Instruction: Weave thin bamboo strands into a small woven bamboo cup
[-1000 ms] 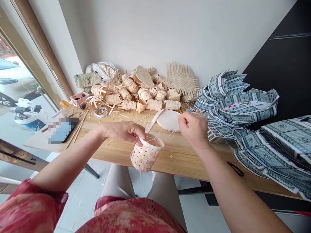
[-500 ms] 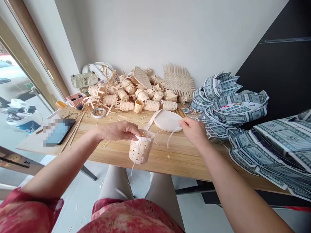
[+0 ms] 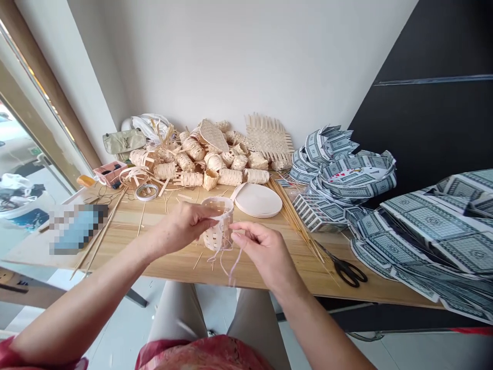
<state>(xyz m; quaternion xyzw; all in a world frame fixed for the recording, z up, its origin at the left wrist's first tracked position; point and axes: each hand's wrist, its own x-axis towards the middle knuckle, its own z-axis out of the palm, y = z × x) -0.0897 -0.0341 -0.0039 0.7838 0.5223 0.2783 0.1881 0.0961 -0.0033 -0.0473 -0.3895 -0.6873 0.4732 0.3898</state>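
Note:
A small woven basket [image 3: 215, 239] is held upright over the front of the wooden table. My left hand [image 3: 187, 224] pinches its rim from the left, thumb outside and fingers reaching over the edge. On the right, my right hand [image 3: 260, 246] has thumb and forefinger closed on a thin pale string [image 3: 234, 263], close beside the basket's wall. Loose ends of string dangle below the basket. Whether the fingertips touch the basket cannot be made out.
Behind lie many woven baskets [image 3: 230, 177], a flat coil of strip [image 3: 259, 200] and a tape roll [image 3: 146, 192]. Black scissors [image 3: 346, 271] and long thin sticks [image 3: 296, 216] are to the right, beside folded playing-card pieces [image 3: 431, 221]. A phone [image 3: 79, 228] lies left.
My right hand has come left and down from above the coil to the basket, bringing the string along. The basket, still in my left hand, stays near the same place; the view has shifted.

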